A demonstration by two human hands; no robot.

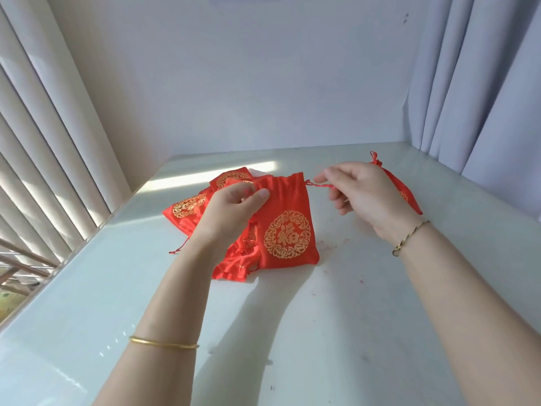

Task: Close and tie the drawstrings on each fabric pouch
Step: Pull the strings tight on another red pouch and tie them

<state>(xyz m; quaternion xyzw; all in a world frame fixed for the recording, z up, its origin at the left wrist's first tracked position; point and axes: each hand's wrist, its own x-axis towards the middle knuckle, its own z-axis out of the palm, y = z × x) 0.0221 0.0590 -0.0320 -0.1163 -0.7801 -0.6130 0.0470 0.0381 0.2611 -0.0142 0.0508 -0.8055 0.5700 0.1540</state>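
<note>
I find free passage over the near and right desk point(351, 288). The pouch pile point(184, 206) obstructs centre-left; a tied pouch point(409, 200) lies far right. Blinds point(44, 142) at left, wall point(234, 83) behind and curtain point(474, 83) at right bound my reach.

Looked like a home room, window corner: vertical blinds point(44, 142) on the left, pale curtains point(468, 83) on the right, plain white wall point(248, 83), glossy white tabletop point(351, 317) against it.

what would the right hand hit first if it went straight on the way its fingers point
Probably the gathered mouth of the held pouch: the right hand points along the drawstring toward it, with the left hand just beyond. Depth is unclear.
</note>
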